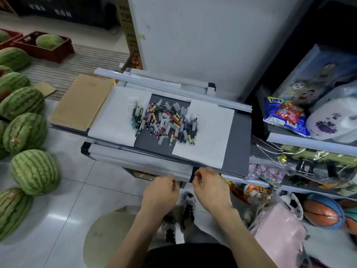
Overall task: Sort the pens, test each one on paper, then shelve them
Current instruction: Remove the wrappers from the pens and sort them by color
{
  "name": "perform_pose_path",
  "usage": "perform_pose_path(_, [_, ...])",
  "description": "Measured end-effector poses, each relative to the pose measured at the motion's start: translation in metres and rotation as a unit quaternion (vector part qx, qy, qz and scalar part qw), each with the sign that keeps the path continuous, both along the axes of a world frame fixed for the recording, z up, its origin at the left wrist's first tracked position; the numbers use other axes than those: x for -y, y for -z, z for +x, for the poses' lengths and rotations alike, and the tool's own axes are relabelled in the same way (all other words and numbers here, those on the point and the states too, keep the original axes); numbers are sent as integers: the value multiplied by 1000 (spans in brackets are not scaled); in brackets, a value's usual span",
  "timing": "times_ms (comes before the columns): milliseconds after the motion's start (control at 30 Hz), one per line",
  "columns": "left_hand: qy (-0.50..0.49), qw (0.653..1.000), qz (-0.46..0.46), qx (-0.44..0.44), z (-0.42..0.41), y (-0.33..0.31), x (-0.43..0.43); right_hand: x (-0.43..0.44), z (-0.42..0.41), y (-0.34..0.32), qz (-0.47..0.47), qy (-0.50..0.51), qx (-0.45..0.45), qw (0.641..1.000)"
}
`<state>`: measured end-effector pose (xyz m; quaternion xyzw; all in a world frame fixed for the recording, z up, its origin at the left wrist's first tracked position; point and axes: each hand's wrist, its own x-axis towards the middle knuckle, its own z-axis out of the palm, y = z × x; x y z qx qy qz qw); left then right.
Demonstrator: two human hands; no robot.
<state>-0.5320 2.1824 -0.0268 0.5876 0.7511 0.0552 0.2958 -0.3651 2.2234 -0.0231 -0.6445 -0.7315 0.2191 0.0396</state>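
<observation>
Pens (164, 120) heaped mid-surface (239, 136) between two paper sheets (112, 117), at 12 o'clock from both hands, well apart. Left hand (161, 190) and right hand (208, 187) at near edge, fingers curled; holding anything, cannot tell.

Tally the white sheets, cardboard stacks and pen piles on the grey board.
White paper sheets: 2
Brown cardboard stack: 1
Pen pile: 1 (single pens too blurred to count)
Total: 4

pens (165, 120): mixed colours | loose heap, unsorted | between two white paper sheets (117, 115)
</observation>
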Motion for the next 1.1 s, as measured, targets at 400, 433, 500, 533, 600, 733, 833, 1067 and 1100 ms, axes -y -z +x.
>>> perform_pose_path(400, [-74,996,9,-54,-4,-26,-105,-115,8,9,-7,-32,-8,999])
perform_pose_path(433, [-79,995,10,-57,-5,-28,-111,-120,8,9,-9,-34,-8,999])
perform_pose_path(500, [-84,994,14,-63,-8,-30,-123,-134,8,10,-12,-35,-10,999])
perform_pose_path(533, [-87,994,13,-67,-10,-30,-129,-141,8,11,-15,-34,-12,999])
perform_pose_path(600, [-96,992,12,-77,-13,-31,-139,-154,6,11,-15,-33,-12,999])
perform_pose_path(733, [-101,992,14,-75,-21,-34,-157,-175,0,12,-15,-28,-8,999])
perform_pose_path(833, [-92,993,4,-77,-33,-31,-170,-184,-7,15,-31,-24,-2,999])
perform_pose_path(1067, [-43,996,-11,-71,-70,-18,-202,-201,-27,18,-57,10,21,998])
perform_pose_path(1100, [-34,997,-11,-70,-76,-16,-206,-203,-30,18,-60,18,25,998])
